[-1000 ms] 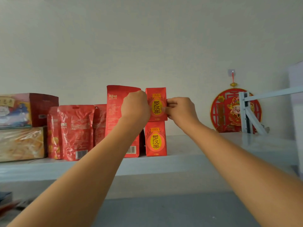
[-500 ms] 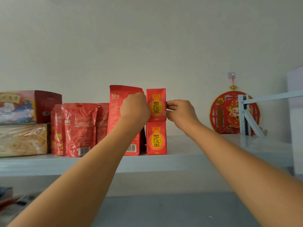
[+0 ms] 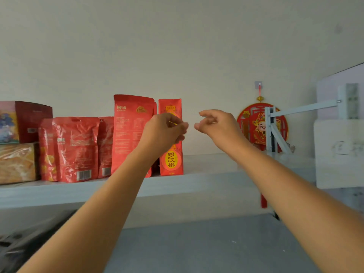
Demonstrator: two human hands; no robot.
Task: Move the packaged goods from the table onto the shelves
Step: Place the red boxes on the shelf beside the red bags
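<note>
Two small red-and-yellow boxes stand stacked on the white shelf (image 3: 206, 182): the lower box (image 3: 171, 160) on the shelf board, the upper box (image 3: 169, 104) on top of it. A tall red pouch (image 3: 132, 131) stands right beside them on the left. My left hand (image 3: 163, 131) hovers in front of the upper box with fingers loosely curled and covers its middle. My right hand (image 3: 216, 127) is to the right of the stack, apart from it, fingers loosely curled and holding nothing.
Several red pouches (image 3: 76, 146) line the shelf to the left, then a dark red box (image 3: 29, 121) on a clear-wrapped pack (image 3: 17, 162). A round red ornament (image 3: 258, 123) hangs on the wall behind a grey metal bracket (image 3: 271, 131). A white panel (image 3: 338, 154) stands at the right.
Both hands pinched the upper box before; now they have let go and drawn back from it, the right hand moving rightward. The box stays on the stack.
</note>
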